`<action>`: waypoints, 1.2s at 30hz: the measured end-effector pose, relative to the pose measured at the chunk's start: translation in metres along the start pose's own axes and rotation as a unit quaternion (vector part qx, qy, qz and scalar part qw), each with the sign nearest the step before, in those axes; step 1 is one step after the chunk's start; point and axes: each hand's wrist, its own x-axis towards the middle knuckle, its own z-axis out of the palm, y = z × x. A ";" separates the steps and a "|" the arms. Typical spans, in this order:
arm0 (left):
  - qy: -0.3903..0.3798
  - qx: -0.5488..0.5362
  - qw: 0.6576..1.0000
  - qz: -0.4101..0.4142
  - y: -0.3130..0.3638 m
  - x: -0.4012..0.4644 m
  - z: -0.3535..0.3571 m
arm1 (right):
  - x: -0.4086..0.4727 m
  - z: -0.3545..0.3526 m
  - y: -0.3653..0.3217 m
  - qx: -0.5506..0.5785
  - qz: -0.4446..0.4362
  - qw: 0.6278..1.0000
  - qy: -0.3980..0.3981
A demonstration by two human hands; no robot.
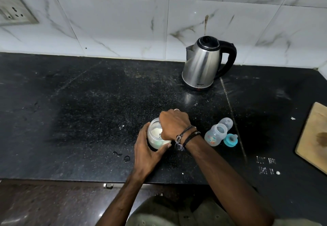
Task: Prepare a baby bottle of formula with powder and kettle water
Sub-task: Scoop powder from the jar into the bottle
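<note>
A clear jar of white formula powder (154,138) stands open on the black counter (88,110). My left hand (147,152) grips the jar from its near side. My right hand (172,124) hovers over the jar's mouth with fingers curled down into it; whatever they hold is hidden. To the right stands the open baby bottle (215,134). Its clear cap (227,123) lies just behind it and the blue teat ring (230,140) sits beside it. The steel kettle (203,64) with a black handle stands at the back against the wall.
A wooden cutting board (314,137) lies at the counter's right edge. A wall socket (14,13) sits on the tiles at the upper left. Water drops (123,156) dot the counter left of the jar. The counter's front edge runs just below my forearms.
</note>
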 end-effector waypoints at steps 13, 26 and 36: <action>0.002 -0.021 1.000 0.015 0.002 0.001 -0.003 | -0.010 -0.015 0.017 0.103 -0.038 0.992 0.067; 0.026 -0.096 0.986 0.137 0.063 0.008 0.016 | -0.044 0.003 0.096 0.370 -0.064 0.872 0.314; -0.084 -0.085 0.987 0.111 0.094 0.008 0.102 | -0.071 0.009 0.172 0.452 0.011 0.805 0.386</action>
